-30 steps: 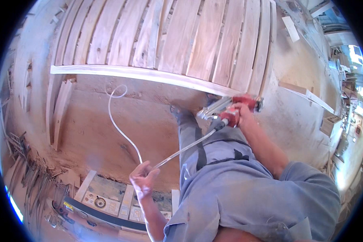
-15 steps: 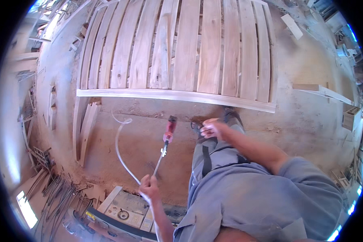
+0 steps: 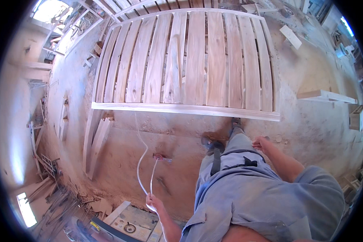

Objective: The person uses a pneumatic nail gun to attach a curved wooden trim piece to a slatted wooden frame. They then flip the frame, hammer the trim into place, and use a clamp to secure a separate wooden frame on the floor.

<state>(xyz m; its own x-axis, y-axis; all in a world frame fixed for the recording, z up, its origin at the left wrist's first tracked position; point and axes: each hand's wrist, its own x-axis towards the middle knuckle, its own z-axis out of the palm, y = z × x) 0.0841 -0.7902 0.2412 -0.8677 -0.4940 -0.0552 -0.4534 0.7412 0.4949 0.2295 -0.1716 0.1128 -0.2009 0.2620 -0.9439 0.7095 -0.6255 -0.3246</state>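
My left hand (image 3: pixel 153 200) grips a white air hose (image 3: pixel 140 169) low in the view. The hose loops up to a red nail gun (image 3: pixel 160 157), which hangs from it or rests on the dusty floor, apart from both hands. My right hand (image 3: pixel 262 143) is empty beside my hip, fingers loosely apart. Ahead lies a large wooden slatted frame (image 3: pixel 189 60) with its pale front rail (image 3: pixel 185 109) just beyond my feet. My grey clothes fill the lower right.
Loose boards (image 3: pixel 97 141) lean at the frame's left corner. A plank (image 3: pixel 326 96) lies to the right, with small blocks further back. A machine table (image 3: pixel 129 224) and a pile of scrap and tools (image 3: pixel 56 201) sit at the lower left.
My right hand has let go of the red nail gun and dropped to my side. The nail gun has gone down toward the floor, held only by the hose in my left hand.
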